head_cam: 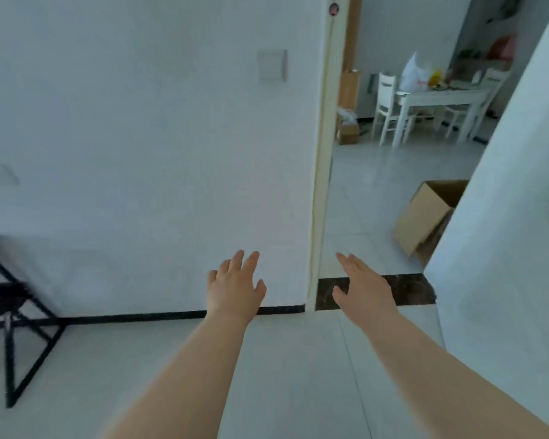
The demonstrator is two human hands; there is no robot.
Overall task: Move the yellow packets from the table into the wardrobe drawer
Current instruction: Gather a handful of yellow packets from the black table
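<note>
A white wall fills the left of the view, and a pale tiled floor is seen below it, edged by a black skirting strip. A doorway on the right is framed by a cream door jamb, and a further room is seen through it, where a white dining table with 2 white chairs stands well away. A yellow item, too small to be identified as a packet, is seen on that tabletop beside a white plastic bag, far from both hands. An open cardboard box lies tipped on the floor past the threshold. A black metal frame is seen at the left edge. The left hand and right hand are held out forward, fingers spread and loose, with nothing grasped.
</note>
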